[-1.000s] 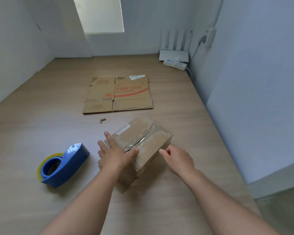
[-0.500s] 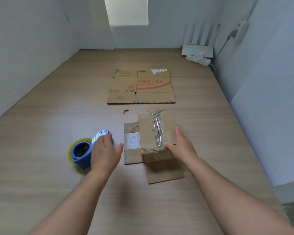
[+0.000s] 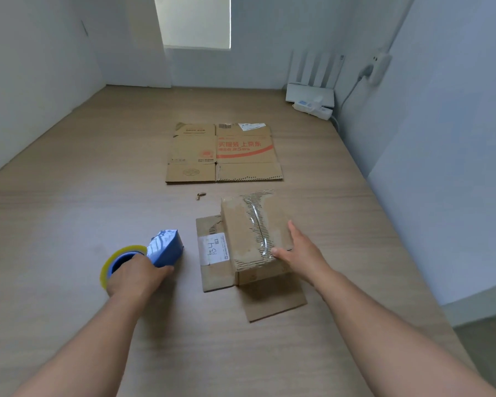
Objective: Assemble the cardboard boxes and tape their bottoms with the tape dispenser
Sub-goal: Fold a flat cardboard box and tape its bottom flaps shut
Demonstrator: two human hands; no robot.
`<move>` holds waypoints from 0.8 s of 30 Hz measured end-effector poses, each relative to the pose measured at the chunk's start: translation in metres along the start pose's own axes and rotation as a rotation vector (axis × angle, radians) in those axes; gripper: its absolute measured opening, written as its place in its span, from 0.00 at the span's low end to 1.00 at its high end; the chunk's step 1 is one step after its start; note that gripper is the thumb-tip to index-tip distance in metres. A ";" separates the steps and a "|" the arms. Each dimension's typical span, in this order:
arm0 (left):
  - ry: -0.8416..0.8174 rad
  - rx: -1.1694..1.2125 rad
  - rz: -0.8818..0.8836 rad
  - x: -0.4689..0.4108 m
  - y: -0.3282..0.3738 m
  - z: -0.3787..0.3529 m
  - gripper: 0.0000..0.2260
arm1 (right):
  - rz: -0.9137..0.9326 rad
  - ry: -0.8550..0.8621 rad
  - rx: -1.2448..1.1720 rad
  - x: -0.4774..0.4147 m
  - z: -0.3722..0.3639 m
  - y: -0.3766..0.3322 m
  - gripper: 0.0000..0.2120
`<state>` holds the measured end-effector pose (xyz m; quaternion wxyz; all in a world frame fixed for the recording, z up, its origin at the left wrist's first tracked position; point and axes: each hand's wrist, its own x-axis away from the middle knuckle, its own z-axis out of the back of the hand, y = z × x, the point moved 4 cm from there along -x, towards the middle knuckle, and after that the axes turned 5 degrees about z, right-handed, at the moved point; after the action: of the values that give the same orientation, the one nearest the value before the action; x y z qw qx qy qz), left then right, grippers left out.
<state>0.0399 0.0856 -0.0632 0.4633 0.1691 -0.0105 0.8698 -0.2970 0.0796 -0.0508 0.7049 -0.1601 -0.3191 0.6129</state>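
The box [image 3: 252, 233] stands bottom-up at the middle of the desk [image 3: 69, 210]. A strip of clear tape runs along its seam over torn, ribbed paper, and its flaps lie spread at 9 and 6 o'clock. The right hand [image 3: 301, 253] rests on its near corner with the fingers straight. At 9 o'clock from the box, the left hand [image 3: 135, 275] grips the blue tape dispenser [image 3: 161, 250]. A flat box [image 3: 224, 153] with red print lies at 12 o'clock. The desk is pale wood grain between white walls [image 3: 35, 81], with a router [image 3: 312, 90] at 1 o'clock.
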 end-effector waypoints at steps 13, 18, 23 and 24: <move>-0.510 0.726 -0.559 0.059 0.044 0.069 0.18 | 0.371 0.239 -0.403 0.034 0.049 -0.061 0.16; -0.550 0.598 -0.668 0.082 0.063 0.076 0.18 | 0.468 0.083 -0.566 0.050 0.055 -0.092 0.14; -0.596 0.533 -0.731 0.097 0.070 0.076 0.25 | 0.385 -0.123 -0.653 0.055 0.052 -0.089 0.25; -0.596 0.526 -0.734 0.098 0.070 0.076 0.26 | 0.390 -0.148 -0.707 0.058 0.053 -0.088 0.23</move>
<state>-0.0457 0.1105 0.0475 0.6557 0.5114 0.1366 0.5384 -0.2614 0.1091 0.0581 0.4521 -0.4054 -0.5235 0.5976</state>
